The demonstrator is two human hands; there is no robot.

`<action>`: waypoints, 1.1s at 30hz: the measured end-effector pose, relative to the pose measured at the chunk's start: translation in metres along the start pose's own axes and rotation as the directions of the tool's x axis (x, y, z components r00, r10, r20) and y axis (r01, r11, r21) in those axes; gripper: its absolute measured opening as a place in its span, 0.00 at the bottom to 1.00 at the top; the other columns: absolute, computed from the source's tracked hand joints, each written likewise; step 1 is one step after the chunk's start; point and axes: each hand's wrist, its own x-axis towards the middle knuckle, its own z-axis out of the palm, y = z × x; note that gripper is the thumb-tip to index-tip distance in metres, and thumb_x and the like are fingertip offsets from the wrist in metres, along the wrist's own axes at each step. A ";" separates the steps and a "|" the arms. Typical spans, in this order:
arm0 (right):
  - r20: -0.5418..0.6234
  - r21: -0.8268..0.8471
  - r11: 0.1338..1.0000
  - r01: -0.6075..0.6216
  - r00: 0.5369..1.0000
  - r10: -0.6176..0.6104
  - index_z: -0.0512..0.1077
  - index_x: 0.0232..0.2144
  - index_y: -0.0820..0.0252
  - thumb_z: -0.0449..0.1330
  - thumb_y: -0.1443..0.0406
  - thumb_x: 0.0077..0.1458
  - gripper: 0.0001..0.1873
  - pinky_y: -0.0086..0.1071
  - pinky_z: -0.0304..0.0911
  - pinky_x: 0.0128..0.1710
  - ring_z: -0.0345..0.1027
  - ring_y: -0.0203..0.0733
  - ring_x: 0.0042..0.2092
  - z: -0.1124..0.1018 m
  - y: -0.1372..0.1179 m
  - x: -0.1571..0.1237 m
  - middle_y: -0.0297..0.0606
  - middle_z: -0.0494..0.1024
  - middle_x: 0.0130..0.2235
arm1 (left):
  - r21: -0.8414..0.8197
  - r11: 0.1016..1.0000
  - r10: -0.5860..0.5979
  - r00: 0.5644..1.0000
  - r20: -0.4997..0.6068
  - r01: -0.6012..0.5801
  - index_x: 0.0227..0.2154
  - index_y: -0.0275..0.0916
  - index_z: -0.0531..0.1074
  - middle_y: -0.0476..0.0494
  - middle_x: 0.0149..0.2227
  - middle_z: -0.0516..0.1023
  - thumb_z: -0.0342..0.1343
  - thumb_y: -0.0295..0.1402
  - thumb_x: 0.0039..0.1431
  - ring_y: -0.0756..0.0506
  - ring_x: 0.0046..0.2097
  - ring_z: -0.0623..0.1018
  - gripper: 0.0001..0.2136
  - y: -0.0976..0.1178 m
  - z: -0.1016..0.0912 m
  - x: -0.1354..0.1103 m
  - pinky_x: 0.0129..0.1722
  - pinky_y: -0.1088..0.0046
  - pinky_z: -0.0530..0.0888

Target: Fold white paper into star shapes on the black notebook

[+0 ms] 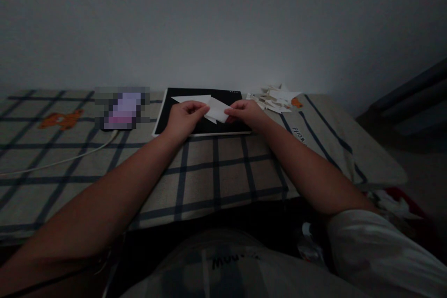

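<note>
A folded white paper with pointed corners lies over a black tablet-like board at the far side of the checked cloth. My left hand is curled, its fingers pinching the paper's left part. My right hand pinches the paper's right edge. Both hands rest on the black board.
A checked cloth covers the surface, with an orange bear print at the left. A blurred phone-like object sits left of the board, with a white cable trailing from it. Paper scraps lie at the back right. A grey wall stands behind.
</note>
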 end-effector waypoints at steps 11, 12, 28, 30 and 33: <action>-0.114 0.105 0.994 -0.033 0.992 0.045 0.79 0.30 0.58 0.80 0.60 0.55 0.15 0.32 0.79 0.40 0.78 0.36 0.32 0.009 0.000 0.002 0.32 0.83 0.28 | -0.022 1.000 -0.010 1.000 -0.013 0.009 0.32 0.39 0.85 0.48 0.29 0.83 0.72 0.40 0.55 0.46 0.33 0.77 0.09 -0.001 -0.001 0.001 0.37 0.70 0.72; -0.123 0.104 0.994 -0.023 0.992 0.035 0.79 0.30 0.58 0.80 0.60 0.55 0.15 0.31 0.79 0.39 0.78 0.35 0.32 0.009 0.001 0.003 0.32 0.83 0.28 | -0.016 1.000 -0.015 1.000 -0.002 0.015 0.32 0.39 0.85 0.48 0.29 0.83 0.72 0.40 0.55 0.46 0.33 0.78 0.09 -0.002 -0.001 0.001 0.37 0.70 0.73; -0.073 0.142 0.989 -0.049 0.996 0.060 0.81 0.32 0.57 0.80 0.62 0.56 0.12 0.31 0.80 0.41 0.81 0.36 0.34 0.008 0.002 0.002 0.33 0.84 0.30 | -0.008 0.999 -0.035 0.999 -0.021 0.035 0.31 0.39 0.82 0.48 0.30 0.82 0.71 0.39 0.57 0.46 0.34 0.76 0.08 0.000 -0.001 0.003 0.38 0.70 0.71; -0.085 0.126 0.991 -0.036 0.995 0.047 0.80 0.32 0.57 0.81 0.61 0.55 0.14 0.31 0.80 0.41 0.81 0.37 0.34 0.007 0.004 0.002 0.33 0.84 0.30 | -0.005 0.999 -0.035 0.999 -0.021 0.035 0.31 0.40 0.82 0.48 0.29 0.82 0.71 0.39 0.57 0.46 0.34 0.77 0.08 0.002 -0.001 0.002 0.37 0.69 0.71; -0.105 0.096 0.995 -0.016 0.994 0.026 0.79 0.30 0.57 0.82 0.60 0.53 0.16 0.32 0.80 0.39 0.80 0.37 0.32 0.007 0.005 0.004 0.32 0.83 0.28 | -0.005 0.999 -0.037 0.999 -0.027 0.037 0.30 0.40 0.82 0.48 0.29 0.82 0.71 0.38 0.56 0.46 0.34 0.77 0.08 0.004 0.000 0.000 0.37 0.69 0.72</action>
